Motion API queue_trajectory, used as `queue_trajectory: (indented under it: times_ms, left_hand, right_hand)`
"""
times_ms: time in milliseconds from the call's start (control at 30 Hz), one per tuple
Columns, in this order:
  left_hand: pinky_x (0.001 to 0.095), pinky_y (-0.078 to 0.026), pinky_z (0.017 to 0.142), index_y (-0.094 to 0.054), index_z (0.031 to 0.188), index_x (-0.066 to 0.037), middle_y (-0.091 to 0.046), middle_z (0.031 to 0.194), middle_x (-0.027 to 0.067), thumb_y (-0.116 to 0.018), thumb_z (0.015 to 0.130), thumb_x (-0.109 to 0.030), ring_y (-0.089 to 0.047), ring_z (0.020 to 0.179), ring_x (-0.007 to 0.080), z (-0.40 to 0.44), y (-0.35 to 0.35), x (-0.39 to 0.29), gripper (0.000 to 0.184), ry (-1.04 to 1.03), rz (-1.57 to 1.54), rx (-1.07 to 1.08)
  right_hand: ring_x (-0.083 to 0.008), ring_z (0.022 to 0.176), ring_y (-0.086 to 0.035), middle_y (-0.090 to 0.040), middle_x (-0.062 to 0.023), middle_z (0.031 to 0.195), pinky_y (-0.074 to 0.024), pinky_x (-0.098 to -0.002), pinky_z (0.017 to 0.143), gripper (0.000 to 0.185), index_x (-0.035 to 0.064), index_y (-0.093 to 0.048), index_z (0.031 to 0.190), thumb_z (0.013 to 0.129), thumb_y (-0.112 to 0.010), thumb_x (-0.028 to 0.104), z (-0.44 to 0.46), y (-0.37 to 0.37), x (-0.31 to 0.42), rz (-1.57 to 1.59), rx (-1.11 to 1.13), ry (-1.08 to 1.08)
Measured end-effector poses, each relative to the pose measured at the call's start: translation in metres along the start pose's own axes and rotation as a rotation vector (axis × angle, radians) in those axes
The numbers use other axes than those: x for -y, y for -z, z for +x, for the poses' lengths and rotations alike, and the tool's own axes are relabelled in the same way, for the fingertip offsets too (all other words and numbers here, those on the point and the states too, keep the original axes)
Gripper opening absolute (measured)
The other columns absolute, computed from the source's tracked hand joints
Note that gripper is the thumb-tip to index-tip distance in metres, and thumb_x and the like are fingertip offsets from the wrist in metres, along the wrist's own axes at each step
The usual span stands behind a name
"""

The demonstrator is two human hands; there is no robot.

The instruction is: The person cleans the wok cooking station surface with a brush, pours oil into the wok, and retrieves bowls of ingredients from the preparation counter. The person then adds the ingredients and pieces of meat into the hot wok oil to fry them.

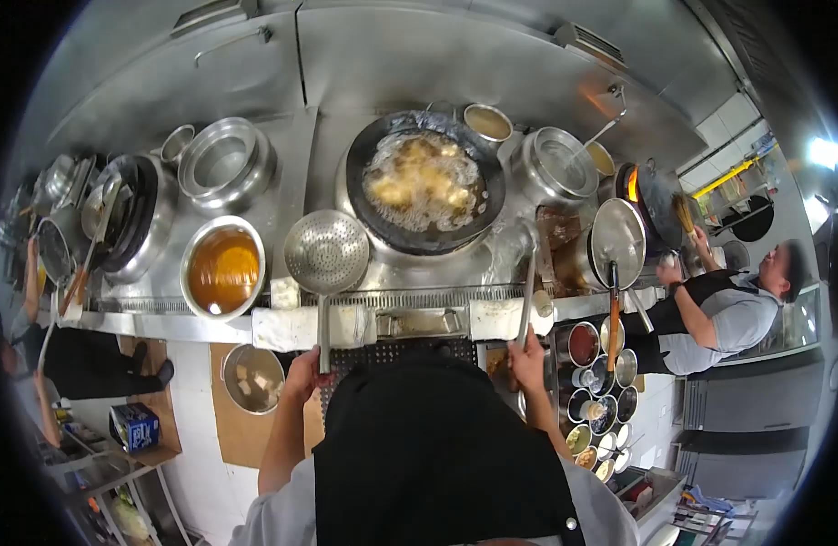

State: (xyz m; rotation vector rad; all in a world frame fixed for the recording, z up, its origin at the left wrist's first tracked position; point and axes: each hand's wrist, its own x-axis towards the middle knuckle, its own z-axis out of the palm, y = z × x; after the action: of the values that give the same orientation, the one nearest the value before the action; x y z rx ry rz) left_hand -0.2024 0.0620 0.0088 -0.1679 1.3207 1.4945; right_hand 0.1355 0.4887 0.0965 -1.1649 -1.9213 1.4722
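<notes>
My left hand [302, 375] is closed at the handle end of a perforated skimmer [326, 252], whose round bowl rests over the stove edge. My right hand [529, 364] grips a long metal ladle [529, 282] that points away from me over the stove; its far end is hard to make out. Ahead, between the two tools, a black wok [359, 202] holds bubbling oil with golden pieces frying in it. To the left of the skimmer stands a metal bowl [190, 300] of orange-brown liquid.
Lidded-looking metal pots [223, 168] stand left and right of the wok. Below left is a pan [230, 375] with pale chunks. Several seasoning containers [584, 344] sit at my right. One co-worker [733, 309] works at a flaming wok on the right; another [100, 369] stands left.
</notes>
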Motion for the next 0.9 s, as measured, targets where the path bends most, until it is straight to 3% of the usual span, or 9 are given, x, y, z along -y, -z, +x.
queue_trajectory:
  times_ms: [100, 167, 200, 300, 500, 633, 767, 833, 900]
  left_hand:
    - [0.0395, -0.054, 0.065, -0.064, 0.115, -0.011, -0.069, 0.084, 0.0118, -0.044, 0.107, -0.054, -0.065, 0.067, 0.0253, -0.01, -0.032, -0.02, 0.048, 0.038, -0.301, -0.006]
    - [0.0342, -0.05, 0.054, -0.061, 0.119, -0.009, -0.065, 0.08, 0.009, -0.048, 0.107, -0.05, -0.061, 0.061, 0.022, -0.007, -0.065, -0.039, 0.045, 0.032, -0.471, -0.089]
    - [0.0327, -0.048, 0.051, -0.06, 0.118, -0.009, -0.064, 0.078, 0.0083, -0.051, 0.107, -0.047, -0.059, 0.06, 0.0205, 0.006, -0.063, -0.031, 0.041, -0.004, -0.477, -0.062]
    - [0.0311, -0.045, 0.047, -0.058, 0.112, -0.007, -0.061, 0.075, 0.0067, -0.059, 0.104, -0.032, -0.056, 0.056, 0.0169, -0.001, -0.106, -0.047, 0.027, -0.079, -0.501, -0.09]
    - [0.0312, -0.043, 0.045, -0.06, 0.1, 0.001, -0.055, 0.066, 0.0039, -0.066, 0.095, -0.009, -0.051, 0.048, 0.0129, -0.053, -0.178, -0.094, 0.013, -0.495, 0.29, -0.726]
    - [0.031, -0.046, 0.049, -0.06, 0.12, 0.006, -0.061, 0.075, 0.0078, -0.067, 0.089, -0.005, -0.056, 0.056, 0.012, -0.078, -0.221, -0.161, 0.034, -0.726, 0.471, -0.694]
    - [0.0423, -0.056, 0.077, -0.058, 0.13, 0.008, -0.073, 0.095, 0.0217, -0.07, 0.087, -0.011, -0.072, 0.082, 0.0315, -0.016, -0.209, -0.207, 0.048, -1.042, 0.83, -0.655]
    - [0.0479, -0.054, 0.091, -0.057, 0.133, 0.008, -0.071, 0.108, 0.0323, -0.072, 0.087, -0.017, -0.071, 0.102, 0.0444, 0.014, -0.216, -0.234, 0.055, -0.816, 1.068, -0.807]
    - [0.0495, -0.054, 0.091, -0.057, 0.134, 0.008, -0.07, 0.109, 0.0334, -0.073, 0.086, -0.019, -0.069, 0.104, 0.0464, 0.041, -0.213, -0.253, 0.057, -0.819, 1.106, -0.793]
  right_hand:
    - [-0.0079, 0.058, -0.054, -0.062, -0.002, 0.078, -0.0469, -0.0277, 0.052, 0.064, 0.0028, -0.041, 0.154, 0.094, -0.062, 0.004, 0.016, -0.008, -0.026, 0.014, 0.007, -0.074]
    - [-0.0161, 0.07, -0.064, -0.068, -0.0071, 0.089, -0.0543, -0.0337, 0.063, 0.067, 0.001, -0.04, 0.155, 0.092, -0.062, 0.002, 0.031, -0.015, -0.058, -0.268, -0.13, 0.338]
    - [-0.025, 0.085, -0.07, -0.072, -0.0153, 0.101, -0.0568, -0.0374, 0.077, 0.069, -0.0012, -0.04, 0.153, 0.089, -0.065, 0.004, 0.026, -0.013, -0.06, -0.251, -0.134, 0.01]
    - [-0.0399, 0.106, -0.071, -0.07, -0.0301, 0.111, -0.0538, -0.0428, 0.09, 0.072, -0.0015, -0.042, 0.152, 0.087, -0.069, 0.012, 0.049, 0.009, -0.048, -0.338, -0.037, -0.04]
    - [-0.0279, 0.099, -0.068, -0.069, -0.0253, 0.115, -0.052, -0.037, 0.09, 0.071, -0.0004, -0.04, 0.155, 0.091, -0.07, 0.008, 0.129, 0.036, 0.024, -0.314, -0.151, 0.389]
    - [-0.0218, 0.107, -0.067, -0.068, -0.0265, 0.126, -0.0505, -0.0352, 0.094, 0.072, 0.0046, -0.042, 0.156, 0.091, -0.072, 0.012, 0.21, 0.058, 0.106, -0.181, 0.187, 0.409]
    - [-0.0281, 0.105, -0.07, -0.07, -0.0264, 0.119, -0.0515, -0.0377, 0.094, 0.072, 0.0111, -0.046, 0.155, 0.089, -0.074, 0.019, 0.272, 0.037, 0.141, -0.356, 0.277, 0.404]
    - [-0.037, 0.11, -0.07, -0.07, -0.0274, 0.121, -0.0516, -0.0405, 0.098, 0.072, 0.0161, -0.047, 0.155, 0.089, -0.074, 0.026, 0.283, 0.02, 0.159, -0.582, 0.388, 0.228]
    - [-0.0432, 0.114, -0.066, -0.068, -0.0284, 0.123, -0.0515, -0.0449, 0.1, 0.072, 0.0169, -0.047, 0.154, 0.088, -0.074, 0.028, 0.287, 0.005, 0.149, -0.645, 0.318, 0.431]
